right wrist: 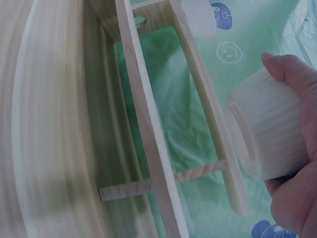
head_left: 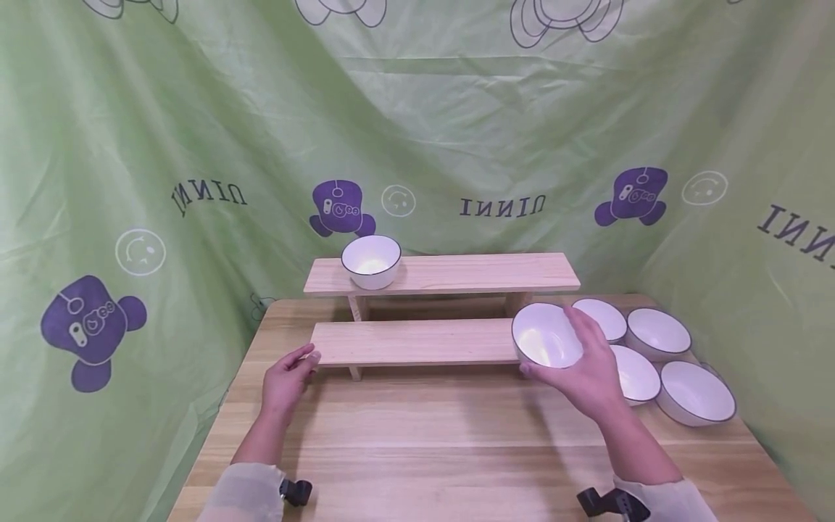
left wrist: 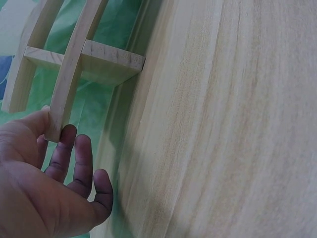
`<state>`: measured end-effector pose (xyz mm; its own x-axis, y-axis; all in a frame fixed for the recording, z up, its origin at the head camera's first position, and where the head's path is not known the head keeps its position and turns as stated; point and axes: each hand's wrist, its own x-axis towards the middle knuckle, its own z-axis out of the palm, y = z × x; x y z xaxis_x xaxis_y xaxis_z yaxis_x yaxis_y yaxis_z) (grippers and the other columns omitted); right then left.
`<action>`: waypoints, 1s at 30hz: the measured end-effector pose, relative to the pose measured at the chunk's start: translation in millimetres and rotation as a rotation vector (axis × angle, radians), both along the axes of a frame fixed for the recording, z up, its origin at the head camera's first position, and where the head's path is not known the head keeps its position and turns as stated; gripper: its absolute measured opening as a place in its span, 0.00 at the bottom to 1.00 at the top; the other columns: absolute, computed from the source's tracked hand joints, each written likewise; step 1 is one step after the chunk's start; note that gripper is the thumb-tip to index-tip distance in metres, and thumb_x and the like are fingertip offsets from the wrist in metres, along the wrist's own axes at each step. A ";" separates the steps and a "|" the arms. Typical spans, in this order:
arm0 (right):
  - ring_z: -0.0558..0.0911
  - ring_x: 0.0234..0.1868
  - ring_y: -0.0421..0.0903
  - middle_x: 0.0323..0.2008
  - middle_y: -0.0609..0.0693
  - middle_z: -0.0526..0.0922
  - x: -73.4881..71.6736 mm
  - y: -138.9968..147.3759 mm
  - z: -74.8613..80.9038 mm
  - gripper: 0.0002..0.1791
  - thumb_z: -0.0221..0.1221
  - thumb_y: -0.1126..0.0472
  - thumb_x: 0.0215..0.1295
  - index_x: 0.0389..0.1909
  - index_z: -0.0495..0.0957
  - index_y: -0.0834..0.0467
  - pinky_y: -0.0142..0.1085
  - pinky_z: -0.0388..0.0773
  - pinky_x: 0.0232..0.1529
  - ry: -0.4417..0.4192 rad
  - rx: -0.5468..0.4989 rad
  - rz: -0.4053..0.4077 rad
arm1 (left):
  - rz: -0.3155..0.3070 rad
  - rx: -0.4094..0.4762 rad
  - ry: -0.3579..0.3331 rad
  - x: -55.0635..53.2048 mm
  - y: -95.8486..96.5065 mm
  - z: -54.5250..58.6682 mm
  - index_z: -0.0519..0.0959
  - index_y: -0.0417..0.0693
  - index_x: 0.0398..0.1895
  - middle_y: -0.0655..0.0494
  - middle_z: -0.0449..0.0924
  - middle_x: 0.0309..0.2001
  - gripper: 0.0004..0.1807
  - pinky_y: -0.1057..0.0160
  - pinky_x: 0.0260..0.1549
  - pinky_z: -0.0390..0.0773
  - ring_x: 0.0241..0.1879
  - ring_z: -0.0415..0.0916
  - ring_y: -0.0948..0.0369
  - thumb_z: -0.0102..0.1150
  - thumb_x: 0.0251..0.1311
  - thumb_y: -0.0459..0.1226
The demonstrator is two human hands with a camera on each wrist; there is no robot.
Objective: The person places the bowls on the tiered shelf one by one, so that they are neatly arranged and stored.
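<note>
A two-tier wooden shelf (head_left: 417, 341) stands at the back of the table. My left hand (head_left: 287, 380) pinches the left end of its lower board (left wrist: 63, 106) between thumb and fingers; the other fingers are loosely bent. My right hand (head_left: 590, 366) grips a white bowl (head_left: 546, 335) with a dark rim, thumb on one side and fingers on the other. This bowl is held tilted by the right end of the lower board, its inside facing the head camera. In the right wrist view the bowl's ribbed outside (right wrist: 272, 129) shows. Another white bowl (head_left: 371, 262) sits on the upper board's left part.
Several more white bowls (head_left: 696, 393) stand together on the right side of the wooden table (head_left: 417, 449), partly behind my right hand. A green printed curtain (head_left: 443, 130) hangs behind and at both sides.
</note>
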<state>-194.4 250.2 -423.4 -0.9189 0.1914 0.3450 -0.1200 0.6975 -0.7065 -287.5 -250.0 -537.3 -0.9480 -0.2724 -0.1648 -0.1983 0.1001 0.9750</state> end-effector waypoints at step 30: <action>0.63 0.73 0.70 0.77 0.60 0.60 -47.4 -24.2 13.1 0.68 0.86 0.43 0.35 0.80 0.60 0.52 0.69 0.62 0.68 -0.028 -0.015 0.073 | 0.005 0.008 -0.006 -3.8 1.7 -2.2 0.82 0.50 0.64 0.66 0.86 0.37 0.30 0.65 0.30 0.80 0.44 0.85 0.54 0.75 0.61 0.51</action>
<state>-241.8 226.0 -410.4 -0.9398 0.1285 0.3166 -0.1502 0.6769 -0.7206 -291.3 -248.3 -539.5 -0.9454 -0.2760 -0.1732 -0.2051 0.0912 0.9745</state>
